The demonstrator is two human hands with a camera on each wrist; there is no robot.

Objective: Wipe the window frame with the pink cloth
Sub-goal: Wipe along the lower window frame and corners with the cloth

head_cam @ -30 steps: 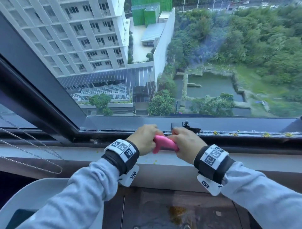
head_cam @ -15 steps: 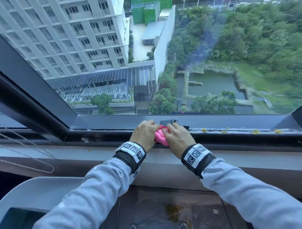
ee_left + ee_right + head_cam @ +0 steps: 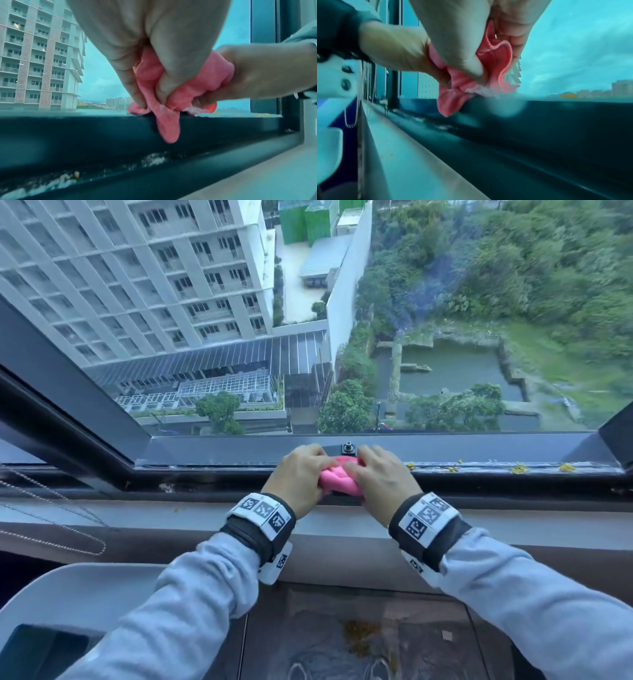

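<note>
Both hands, left point(image 3: 297, 474) and right point(image 3: 378, 477), bunch pink cloth point(image 3: 337, 479) on window frame point(image 3: 212, 451). I press down, sweep right toward yellow bits point(image 3: 519, 469).

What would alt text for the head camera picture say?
Two hands, left hand and right hand, bunch a pink cloth against the dark window frame, with yellow specks along it to the right. Beyond the glass, a high-rise and trees far below.
</note>
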